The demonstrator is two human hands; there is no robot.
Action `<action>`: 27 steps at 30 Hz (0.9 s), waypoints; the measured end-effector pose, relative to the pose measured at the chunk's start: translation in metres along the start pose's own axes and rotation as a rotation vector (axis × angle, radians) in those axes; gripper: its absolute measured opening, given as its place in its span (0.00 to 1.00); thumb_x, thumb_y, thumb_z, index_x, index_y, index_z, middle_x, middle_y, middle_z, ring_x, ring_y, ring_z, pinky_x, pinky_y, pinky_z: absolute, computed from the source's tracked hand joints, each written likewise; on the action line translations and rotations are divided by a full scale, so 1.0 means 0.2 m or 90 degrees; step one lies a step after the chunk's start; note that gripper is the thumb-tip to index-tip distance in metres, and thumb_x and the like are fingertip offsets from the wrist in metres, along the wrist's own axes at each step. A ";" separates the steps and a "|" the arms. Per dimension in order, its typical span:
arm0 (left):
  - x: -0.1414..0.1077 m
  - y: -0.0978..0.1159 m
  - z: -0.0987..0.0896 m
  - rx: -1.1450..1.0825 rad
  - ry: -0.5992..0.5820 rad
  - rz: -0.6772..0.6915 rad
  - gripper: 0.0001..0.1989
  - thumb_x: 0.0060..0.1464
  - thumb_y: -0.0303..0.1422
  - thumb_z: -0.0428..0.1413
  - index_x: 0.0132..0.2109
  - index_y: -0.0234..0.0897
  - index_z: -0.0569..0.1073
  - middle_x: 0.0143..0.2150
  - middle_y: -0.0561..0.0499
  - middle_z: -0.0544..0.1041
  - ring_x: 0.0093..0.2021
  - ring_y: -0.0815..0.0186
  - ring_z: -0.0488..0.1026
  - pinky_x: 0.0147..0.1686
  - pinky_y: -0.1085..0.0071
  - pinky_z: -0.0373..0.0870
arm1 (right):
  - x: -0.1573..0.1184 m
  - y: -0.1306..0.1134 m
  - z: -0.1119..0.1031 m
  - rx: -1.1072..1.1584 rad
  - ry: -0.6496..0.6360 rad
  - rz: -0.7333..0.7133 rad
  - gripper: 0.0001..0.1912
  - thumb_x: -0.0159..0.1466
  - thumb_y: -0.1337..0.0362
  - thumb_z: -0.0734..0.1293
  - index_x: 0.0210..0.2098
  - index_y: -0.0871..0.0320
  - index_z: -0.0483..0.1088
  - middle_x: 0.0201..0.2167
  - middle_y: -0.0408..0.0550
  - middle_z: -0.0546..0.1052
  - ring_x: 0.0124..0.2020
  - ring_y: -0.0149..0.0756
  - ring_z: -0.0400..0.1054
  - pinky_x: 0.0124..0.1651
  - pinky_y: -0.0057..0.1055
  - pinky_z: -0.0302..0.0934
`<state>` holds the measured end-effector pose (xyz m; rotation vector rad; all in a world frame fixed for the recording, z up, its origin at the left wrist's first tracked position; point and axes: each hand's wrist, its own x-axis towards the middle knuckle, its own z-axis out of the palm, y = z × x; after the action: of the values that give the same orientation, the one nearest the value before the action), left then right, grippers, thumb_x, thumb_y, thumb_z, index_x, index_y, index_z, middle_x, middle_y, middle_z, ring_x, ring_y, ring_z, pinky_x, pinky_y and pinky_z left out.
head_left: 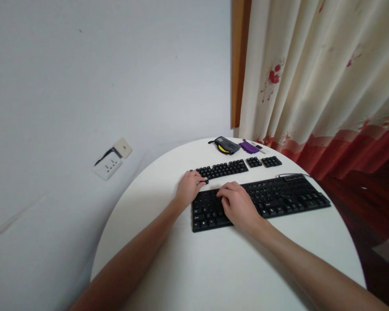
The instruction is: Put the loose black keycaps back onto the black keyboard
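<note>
Keyboard [290,194] is lying on the white worktop [188,272] in the head view. Left hand [188,188] is pinching a small black keycap [206,181] just beyond its far left side. Right hand [238,202] is bending over the keyboard's left part, fingers bunched, can't tell if they're gripping anything. More keycaps [230,169] are sitting in rows behind, near a gray pouch [229,146].

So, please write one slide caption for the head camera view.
At a white table: left hand holding a small black keycap, right hand over a keyboard, keycap rows beyond.
</note>
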<state>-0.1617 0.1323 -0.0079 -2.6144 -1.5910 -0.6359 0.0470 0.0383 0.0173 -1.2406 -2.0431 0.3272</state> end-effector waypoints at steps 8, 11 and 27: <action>0.02 -0.02 0.03 -0.092 -0.008 -0.008 0.10 0.51 0.29 0.65 0.43 0.38 0.81 0.43 0.48 0.78 0.43 0.61 0.73 0.51 0.64 0.69 | 0.00 -0.01 -0.01 -0.004 -0.005 0.006 0.15 0.60 0.79 0.61 0.35 0.58 0.77 0.36 0.49 0.77 0.44 0.40 0.65 0.51 0.38 0.61; 0.03 -0.02 0.04 -0.133 -0.022 -0.019 0.10 0.50 0.27 0.65 0.42 0.38 0.81 0.41 0.49 0.77 0.39 0.64 0.74 0.46 0.67 0.71 | 0.01 -0.01 -0.02 -0.002 0.002 0.004 0.15 0.60 0.79 0.60 0.35 0.59 0.76 0.36 0.49 0.77 0.43 0.40 0.65 0.51 0.38 0.61; 0.04 0.01 0.02 -0.203 -0.075 -0.052 0.07 0.49 0.27 0.65 0.38 0.36 0.81 0.35 0.51 0.76 0.32 0.68 0.72 0.37 0.71 0.69 | 0.01 0.03 -0.01 0.002 0.008 0.009 0.15 0.60 0.78 0.61 0.35 0.58 0.76 0.36 0.50 0.77 0.43 0.41 0.67 0.51 0.38 0.62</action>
<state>-0.1561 0.1393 -0.0076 -2.8683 -1.7708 -0.8177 0.0515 0.0425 0.0173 -1.2530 -2.0237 0.3280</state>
